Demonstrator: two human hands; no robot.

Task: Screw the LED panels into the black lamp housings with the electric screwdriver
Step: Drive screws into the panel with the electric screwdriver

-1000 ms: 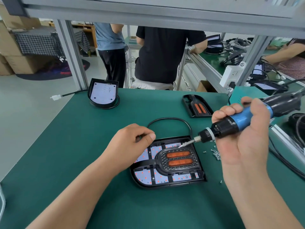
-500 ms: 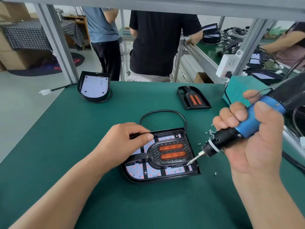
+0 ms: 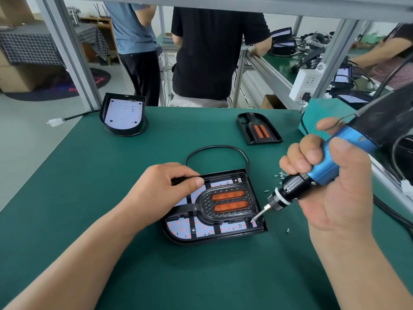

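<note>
While the left hand (image 3: 169,189) grips the far-left rim of the black lamp housing (image 3: 201,240) on the green mat (image 3: 100,186), the right hand (image 3: 335,198), nearer the target, grips the electric screwdriver (image 3: 324,173) slanting down-left, bit at the LED panel (image 3: 181,227) near-right corner

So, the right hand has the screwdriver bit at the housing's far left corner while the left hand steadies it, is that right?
Not quite: the head view shows the screwdriver in the right hand, bit at the near right corner of the housing; the left hand steadies it.
</note>
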